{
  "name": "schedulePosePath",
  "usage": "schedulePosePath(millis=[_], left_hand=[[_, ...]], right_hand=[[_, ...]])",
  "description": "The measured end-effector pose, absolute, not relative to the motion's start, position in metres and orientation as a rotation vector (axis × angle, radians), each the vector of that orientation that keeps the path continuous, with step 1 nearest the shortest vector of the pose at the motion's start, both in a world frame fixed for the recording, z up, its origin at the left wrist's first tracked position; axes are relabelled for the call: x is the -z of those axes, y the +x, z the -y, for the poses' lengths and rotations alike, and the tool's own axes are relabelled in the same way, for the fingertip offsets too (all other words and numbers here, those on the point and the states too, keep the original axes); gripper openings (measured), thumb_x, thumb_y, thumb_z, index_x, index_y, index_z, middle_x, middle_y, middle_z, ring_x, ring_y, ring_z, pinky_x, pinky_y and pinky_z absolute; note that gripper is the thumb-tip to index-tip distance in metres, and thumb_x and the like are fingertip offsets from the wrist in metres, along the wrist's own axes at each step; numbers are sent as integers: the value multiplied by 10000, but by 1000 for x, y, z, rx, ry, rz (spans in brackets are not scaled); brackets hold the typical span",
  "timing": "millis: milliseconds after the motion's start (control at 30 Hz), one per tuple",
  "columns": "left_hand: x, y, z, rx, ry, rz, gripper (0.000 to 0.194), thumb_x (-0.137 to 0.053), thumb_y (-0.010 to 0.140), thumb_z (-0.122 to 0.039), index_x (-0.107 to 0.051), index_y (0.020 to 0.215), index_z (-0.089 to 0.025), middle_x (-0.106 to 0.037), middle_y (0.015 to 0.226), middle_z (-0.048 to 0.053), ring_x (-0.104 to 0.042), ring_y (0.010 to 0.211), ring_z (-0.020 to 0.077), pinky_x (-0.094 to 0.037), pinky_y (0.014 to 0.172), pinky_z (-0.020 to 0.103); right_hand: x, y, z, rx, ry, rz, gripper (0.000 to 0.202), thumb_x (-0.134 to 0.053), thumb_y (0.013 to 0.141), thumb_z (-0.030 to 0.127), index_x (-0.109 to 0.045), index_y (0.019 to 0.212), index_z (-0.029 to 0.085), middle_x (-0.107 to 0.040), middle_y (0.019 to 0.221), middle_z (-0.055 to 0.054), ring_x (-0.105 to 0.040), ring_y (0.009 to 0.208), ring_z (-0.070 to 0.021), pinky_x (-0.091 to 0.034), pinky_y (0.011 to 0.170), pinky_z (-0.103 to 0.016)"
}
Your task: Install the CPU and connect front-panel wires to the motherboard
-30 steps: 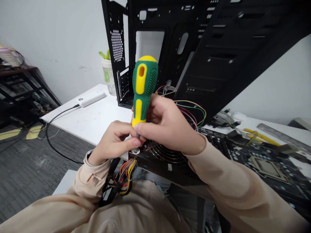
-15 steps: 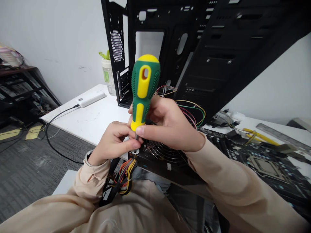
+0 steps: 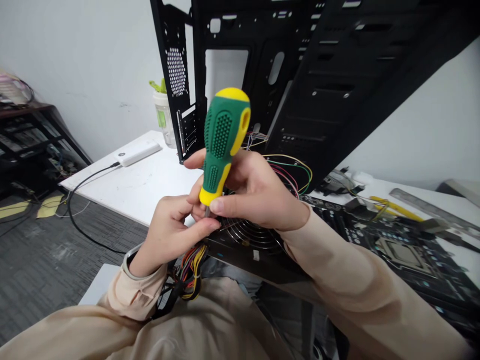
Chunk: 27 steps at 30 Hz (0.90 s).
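Observation:
A screwdriver (image 3: pixel 219 135) with a green and yellow handle stands nearly upright, tilted slightly to the right at the top. My right hand (image 3: pixel 260 192) is closed around the lower handle, thumb at its yellow collar. Lower down, my left hand (image 3: pixel 167 225) has its thumb and fingers around the metal shaft; the tip is hidden behind them. Beneath both hands lies a black power supply (image 3: pixel 228 252) with a round wire fan grille (image 3: pixel 258 239). A bundle of coloured cables (image 3: pixel 193 270) comes out of its near left side.
A black computer case (image 3: pixel 292 110) stands behind my hands. To the right lie a motherboard (image 3: pixel 405 255), a yellow-handled tool (image 3: pixel 397 207) and a ruler (image 3: pixel 423 207). On the white table (image 3: pixel 138 185) at left are a white power bank (image 3: pixel 138 152) and a bottle (image 3: pixel 163 117).
The screwdriver handle has turned about its axis, its yellow slot now facing right. My left hand has shifted slightly, its thumb now lying under the shaft. The view has moved a little.

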<state>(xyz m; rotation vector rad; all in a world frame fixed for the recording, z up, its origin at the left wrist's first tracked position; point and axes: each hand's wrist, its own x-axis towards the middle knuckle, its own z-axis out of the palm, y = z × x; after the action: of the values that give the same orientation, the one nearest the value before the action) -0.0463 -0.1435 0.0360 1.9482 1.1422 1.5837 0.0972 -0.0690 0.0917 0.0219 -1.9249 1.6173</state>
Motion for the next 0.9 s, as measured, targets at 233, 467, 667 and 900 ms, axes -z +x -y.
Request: schedulePosePath(millis=[233,467,667,900], left_hand=[[-41,-34,156,-1606,1767,-1412,192,-742,697,-231,-583,629,-147,-601,600,-36,-514,565,90,-415,530,179],[-43,-42,159,-1517,1969,-1422,143,-644,781,-160,-591,648,-156,-598,575,-55,-521,536,68,-399,508,154],[-47,-47,159,-1382,2117,-1344,136,-555,862,-167,-639,755,-158,-667,671,-24,-589,570,84,-441,558,179],[-45,-43,160,-1462,2016,-1258,70,-594,842,-185,-663,847,-189,-700,780,-17,-631,703,118,-484,651,204]], right_hand=[[-89,95,70,-1210,-132,2189,270,-661,720,246,-518,927,148,-516,780,36,-546,756,-102,-484,701,-253],[-88,95,68,-1108,-152,2199,327,-685,718,314,-496,938,161,-555,877,1,-558,861,-137,-504,799,-306],[-88,99,67,-1309,0,2131,334,-493,856,296,-406,1148,160,-571,1015,-20,-590,903,-105,-523,738,-243],[-88,98,68,-1408,15,2096,313,-563,833,329,-433,1060,157,-566,914,18,-599,845,-86,-526,709,-219]])
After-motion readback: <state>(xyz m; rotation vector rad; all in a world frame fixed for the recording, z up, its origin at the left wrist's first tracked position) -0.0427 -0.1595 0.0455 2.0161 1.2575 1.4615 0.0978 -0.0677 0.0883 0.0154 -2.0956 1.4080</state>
